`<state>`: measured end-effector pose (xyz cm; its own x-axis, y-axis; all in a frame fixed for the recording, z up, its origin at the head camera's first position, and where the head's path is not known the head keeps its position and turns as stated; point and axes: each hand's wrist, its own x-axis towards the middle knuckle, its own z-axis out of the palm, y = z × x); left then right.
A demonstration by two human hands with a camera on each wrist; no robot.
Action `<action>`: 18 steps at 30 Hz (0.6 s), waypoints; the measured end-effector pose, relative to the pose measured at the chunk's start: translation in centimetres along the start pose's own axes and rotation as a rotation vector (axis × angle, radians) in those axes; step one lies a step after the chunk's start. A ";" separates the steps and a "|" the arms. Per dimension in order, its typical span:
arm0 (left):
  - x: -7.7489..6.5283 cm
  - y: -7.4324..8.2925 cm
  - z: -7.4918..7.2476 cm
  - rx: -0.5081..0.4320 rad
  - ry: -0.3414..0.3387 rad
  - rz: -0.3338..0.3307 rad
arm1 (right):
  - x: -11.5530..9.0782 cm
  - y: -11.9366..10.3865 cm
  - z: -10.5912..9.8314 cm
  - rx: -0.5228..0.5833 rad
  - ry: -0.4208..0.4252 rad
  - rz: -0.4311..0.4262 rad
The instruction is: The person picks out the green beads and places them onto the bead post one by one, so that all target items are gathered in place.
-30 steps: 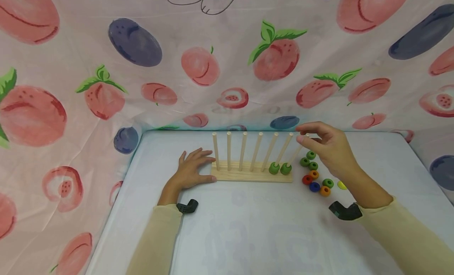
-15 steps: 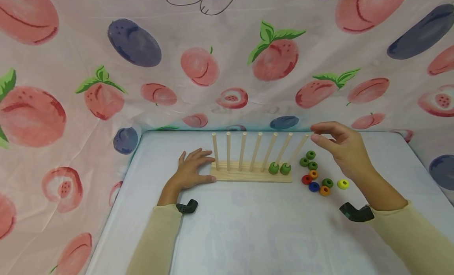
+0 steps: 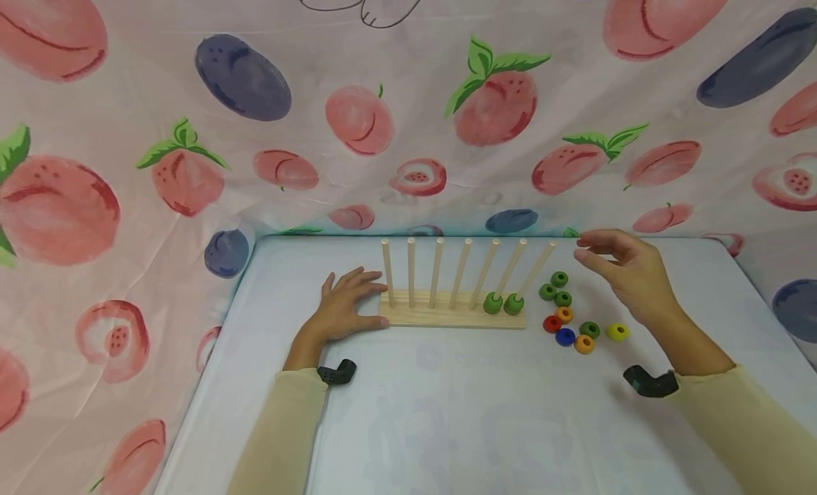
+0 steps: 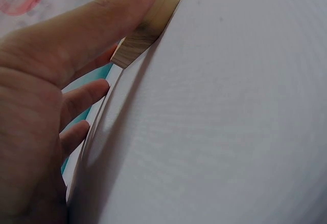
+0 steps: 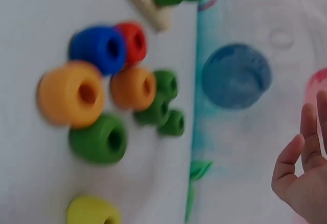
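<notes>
A light wooden peg rack with several upright pegs stands toward the back of the table. Green beads sit low on its two rightmost pegs. My left hand holds the rack's left end between thumb and index finger; in the left wrist view the thumb lies along the wooden edge. To the right of the rack, my right hand hovers with nothing in it, fingers loosely bent and thumb apart. Loose beads lie below it: yellow, blue, red, two orange and several green.
The white table ends at the back against a hanging cloth printed with fruit. Black wrist cameras are strapped at both sleeves. The loose beads cluster close to the rack's right end.
My right hand has moved right, away from the top of the rightmost peg, then slightly down. The yellow bead now shows fully. The left hand and the rack have stayed put.
</notes>
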<state>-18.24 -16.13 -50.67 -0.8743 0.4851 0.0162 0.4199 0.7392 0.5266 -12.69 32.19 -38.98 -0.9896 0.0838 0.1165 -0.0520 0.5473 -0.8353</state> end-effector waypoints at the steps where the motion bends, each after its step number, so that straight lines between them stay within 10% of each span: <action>1: 0.0 0.0 0.0 0.002 -0.001 0.001 | 0.1 0.5 -0.2 -0.027 -0.008 0.009; 18: 0.0 0.1 -0.2 0.000 -0.002 0.012 | 0.3 6.8 -3.0 -0.270 -0.386 0.131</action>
<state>-18.22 -16.19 -50.41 -0.8686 0.4951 0.0213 0.4307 0.7328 0.5267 -12.91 38.44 -43.05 -0.9655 -0.1203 -0.2311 0.0627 0.7537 -0.6542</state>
